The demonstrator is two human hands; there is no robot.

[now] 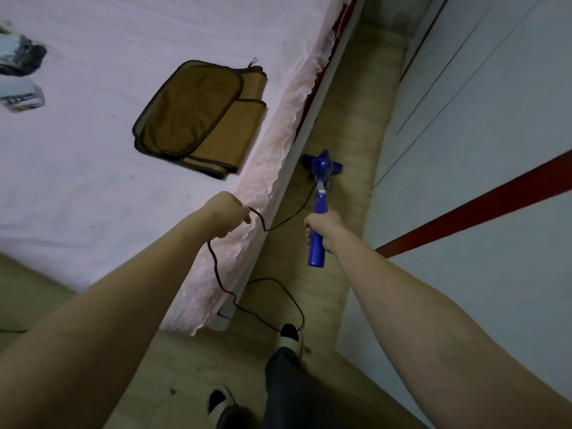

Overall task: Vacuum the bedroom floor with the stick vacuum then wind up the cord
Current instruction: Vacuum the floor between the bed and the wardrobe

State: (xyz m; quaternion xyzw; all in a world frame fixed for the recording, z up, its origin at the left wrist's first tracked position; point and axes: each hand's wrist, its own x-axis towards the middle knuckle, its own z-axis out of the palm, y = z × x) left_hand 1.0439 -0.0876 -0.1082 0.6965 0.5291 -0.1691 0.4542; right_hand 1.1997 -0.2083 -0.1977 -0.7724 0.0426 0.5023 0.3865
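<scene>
A blue stick vacuum (318, 193) stands on the wooden floor (346, 144) in the narrow strip between the bed and a white wall. Its head (322, 167) sits on the floor close to the bed's side. My right hand (323, 227) grips the blue handle. My left hand (227, 213) is raised over the bed's edge and holds the dark cord (216, 267). From that hand the cord runs one way to the vacuum body and the other way down in a loop to the floor by my feet.
The bed (108, 150) with a pink sheet fills the left; a folded brown mat (201, 119) and small items lie on it. White wardrobe panels (495, 103) with a red stripe close off the right. My slippered feet (289, 332) stand on the floor beside the cord loop.
</scene>
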